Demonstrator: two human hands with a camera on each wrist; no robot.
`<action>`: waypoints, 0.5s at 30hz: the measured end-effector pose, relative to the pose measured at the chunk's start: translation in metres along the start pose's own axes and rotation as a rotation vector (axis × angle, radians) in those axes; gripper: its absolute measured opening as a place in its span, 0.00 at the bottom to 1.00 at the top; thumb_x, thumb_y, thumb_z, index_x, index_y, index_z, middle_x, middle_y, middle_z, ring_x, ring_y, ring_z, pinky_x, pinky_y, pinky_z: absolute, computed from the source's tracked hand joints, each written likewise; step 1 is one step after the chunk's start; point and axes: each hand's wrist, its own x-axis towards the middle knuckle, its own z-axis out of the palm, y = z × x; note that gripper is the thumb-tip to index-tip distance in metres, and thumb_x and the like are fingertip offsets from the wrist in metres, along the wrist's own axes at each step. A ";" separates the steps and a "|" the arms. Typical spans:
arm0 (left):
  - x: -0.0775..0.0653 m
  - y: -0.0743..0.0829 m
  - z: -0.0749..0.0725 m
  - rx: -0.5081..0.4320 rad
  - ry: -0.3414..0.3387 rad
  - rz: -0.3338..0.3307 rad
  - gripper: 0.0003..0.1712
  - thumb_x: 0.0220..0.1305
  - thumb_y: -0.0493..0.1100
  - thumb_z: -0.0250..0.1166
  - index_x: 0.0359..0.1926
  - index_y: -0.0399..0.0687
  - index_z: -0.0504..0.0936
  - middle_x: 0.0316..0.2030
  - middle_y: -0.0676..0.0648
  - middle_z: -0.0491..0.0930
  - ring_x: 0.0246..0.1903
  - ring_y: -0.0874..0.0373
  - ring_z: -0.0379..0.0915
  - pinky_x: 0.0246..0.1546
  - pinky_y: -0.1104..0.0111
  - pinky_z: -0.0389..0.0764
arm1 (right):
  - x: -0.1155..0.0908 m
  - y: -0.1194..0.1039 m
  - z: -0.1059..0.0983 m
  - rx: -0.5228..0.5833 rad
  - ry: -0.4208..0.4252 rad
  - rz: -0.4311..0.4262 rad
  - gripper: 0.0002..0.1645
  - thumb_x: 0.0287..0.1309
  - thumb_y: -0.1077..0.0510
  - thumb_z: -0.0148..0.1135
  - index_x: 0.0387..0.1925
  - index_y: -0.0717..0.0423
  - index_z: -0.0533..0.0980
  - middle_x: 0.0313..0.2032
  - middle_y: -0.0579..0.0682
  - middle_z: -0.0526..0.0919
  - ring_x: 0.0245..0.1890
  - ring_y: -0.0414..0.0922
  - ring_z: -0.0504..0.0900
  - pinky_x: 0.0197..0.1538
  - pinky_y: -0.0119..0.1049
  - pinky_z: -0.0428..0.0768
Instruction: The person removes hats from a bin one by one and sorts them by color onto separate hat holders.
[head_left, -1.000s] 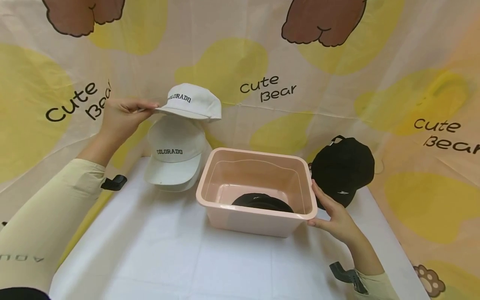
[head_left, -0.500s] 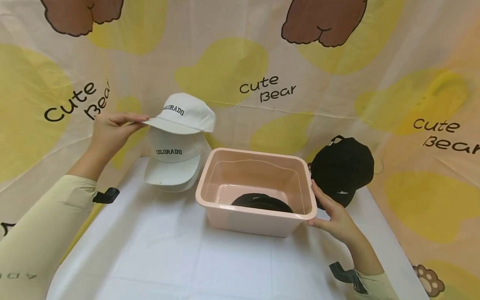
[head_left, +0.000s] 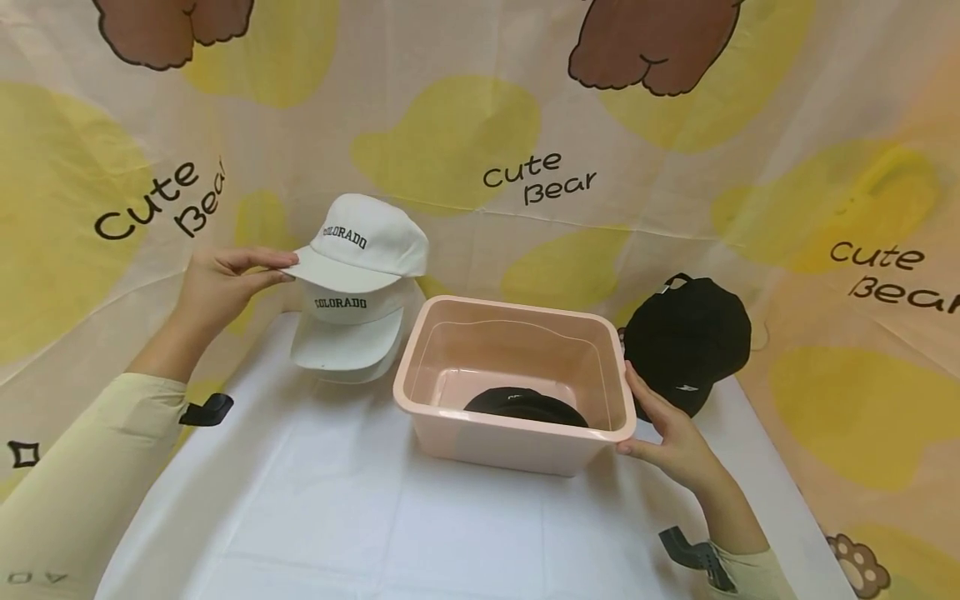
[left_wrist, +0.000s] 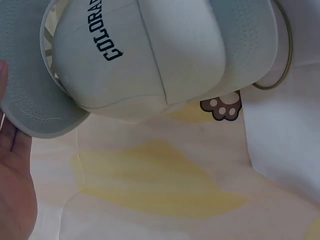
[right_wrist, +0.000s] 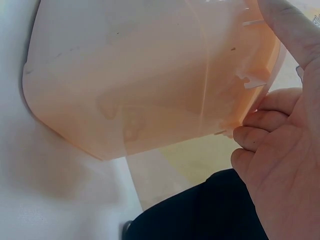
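My left hand [head_left: 217, 287] pinches the brim of a white baseball cap [head_left: 375, 233] lettered COLORADO. That cap sits right over a second white COLORADO cap [head_left: 345, 337], overlapping its crown in the head view. In the left wrist view the lower cap's crown [left_wrist: 135, 60] shows below the held brim [left_wrist: 45, 122]. My right hand [head_left: 675, 437] grips the right end of a pink plastic basin [head_left: 495, 446], thumb and fingers at its rim. Inside the basin lies a black cap [head_left: 525, 406], partly hidden by the front wall.
Behind my right hand, another black cap [head_left: 686, 342] stands at the table's right edge, its strap upward. All of this is on a white-covered table [head_left: 375, 533]. A patterned cloth [head_left: 570, 125] printed "cute Bear" hangs right behind the table.
My left hand has lowered the white cap and shifted it slightly left, down over the other white cap. The right hand and the basin have stayed in place.
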 end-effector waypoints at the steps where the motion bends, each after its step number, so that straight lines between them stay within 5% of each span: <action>1: -0.001 0.000 0.000 0.039 0.001 -0.019 0.11 0.55 0.19 0.71 0.41 0.23 0.87 0.40 0.49 0.91 0.45 0.68 0.86 0.49 0.80 0.83 | 0.000 0.000 0.000 0.001 0.001 0.000 0.68 0.41 0.67 0.83 0.81 0.49 0.55 0.80 0.52 0.54 0.74 0.27 0.55 0.65 0.60 0.68; 6: -0.009 -0.001 -0.001 0.212 -0.003 -0.097 0.12 0.55 0.28 0.76 0.42 0.36 0.91 0.41 0.50 0.91 0.46 0.75 0.83 0.50 0.85 0.79 | 0.001 -0.002 0.000 0.012 0.001 0.007 0.68 0.41 0.67 0.83 0.81 0.49 0.54 0.80 0.52 0.53 0.74 0.26 0.54 0.63 0.68 0.67; 12: -0.014 -0.004 -0.003 0.250 -0.006 -0.105 0.13 0.55 0.30 0.77 0.43 0.36 0.91 0.41 0.55 0.91 0.45 0.77 0.82 0.48 0.86 0.79 | 0.001 0.000 0.000 0.015 0.004 -0.003 0.68 0.40 0.69 0.82 0.80 0.51 0.55 0.80 0.53 0.53 0.74 0.25 0.55 0.67 0.32 0.66; 15: -0.017 -0.003 -0.003 0.244 -0.017 -0.055 0.12 0.55 0.27 0.76 0.42 0.36 0.91 0.41 0.53 0.91 0.44 0.76 0.83 0.46 0.85 0.80 | 0.001 0.001 0.000 0.023 0.007 -0.012 0.68 0.40 0.69 0.82 0.80 0.51 0.55 0.80 0.53 0.53 0.75 0.26 0.55 0.65 0.25 0.63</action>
